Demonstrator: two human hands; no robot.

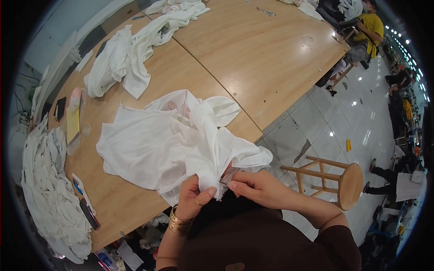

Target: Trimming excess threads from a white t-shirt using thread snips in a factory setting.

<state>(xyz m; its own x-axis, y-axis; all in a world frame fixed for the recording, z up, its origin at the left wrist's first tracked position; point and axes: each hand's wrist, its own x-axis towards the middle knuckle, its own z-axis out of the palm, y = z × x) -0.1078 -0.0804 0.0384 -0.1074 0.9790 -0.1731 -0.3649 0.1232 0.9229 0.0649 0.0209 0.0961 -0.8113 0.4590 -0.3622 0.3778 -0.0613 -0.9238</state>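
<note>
A white garment [149, 140] with faint reddish marks lies spread and bunched over the near part of the wooden table [253, 58]. One gathered edge of it hangs past the table's front edge, close to my body. My left hand [192, 198], with a ring and a gold cuff at the wrist, grips that edge between thumb and fingers. Right beside it, my right hand [260, 187] is closed in a pinch at the same edge. A thin dark sliver shows at its fingertips, too small to name. Something reddish peeks from the folds just above.
White garments are heaped at the left edge [49, 194] and lie at the back left [131, 58]. A yellow pad [73, 126] and a dark flat object [60, 109] lie on the left. A wooden stool [350, 185] stands at right. A person in yellow [373, 31] sits beyond.
</note>
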